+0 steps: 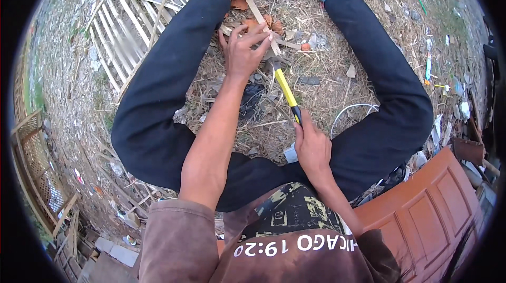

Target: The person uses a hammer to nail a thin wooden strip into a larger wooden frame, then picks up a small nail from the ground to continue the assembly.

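Observation:
My left hand (243, 52) reaches forward between my legs, its fingers closed on a thin wooden slat (254, 9) at a point where another strip of wood (289, 45) crosses it. Whether a nail sits between the fingertips is too small to tell. A hammer (285, 87) with a yellow and black handle is gripped near its lower end by my right hand (313, 148). The hammer's dark head is just on the near side of the slat's end, close to my left fingers. Reddish broken pieces (278, 26) lie around the crossing.
My legs in dark trousers (153, 104) frame the work on both sides. A frame of pale slats (124, 30) lies at the far left. A reddish-brown panelled door (421, 214) is at the near right. A white cable (345, 110) curves over the dry grass by my right leg.

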